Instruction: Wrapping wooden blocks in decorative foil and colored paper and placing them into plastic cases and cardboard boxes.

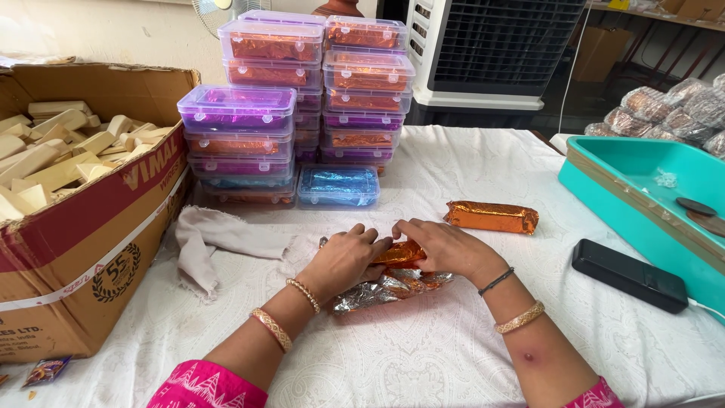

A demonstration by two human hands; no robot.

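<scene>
Behind my hands I see stacked clear plastic boxes (302, 106) of coloured foil, a brown cardboard carton (83, 249) on the left. My left hand (343, 257) and right hand (445, 248) both clasp a crinkled orange foil-wrapped bar (400, 253), mid-counter (423, 347).

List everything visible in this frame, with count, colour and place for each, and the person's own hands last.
foil sheet: one, orange and silver, under both hands
wrapped bar: one, orange foil, beyond the hands
plastic boxes: many, clear with purple lids, stacked at the back
cardboard box: one, brown, left, full of cream bars
cloth: one, off-white, by the box
phone: one, black, right
tray: one, teal, far right
left hand: on the foil
right hand: on the foil
</scene>
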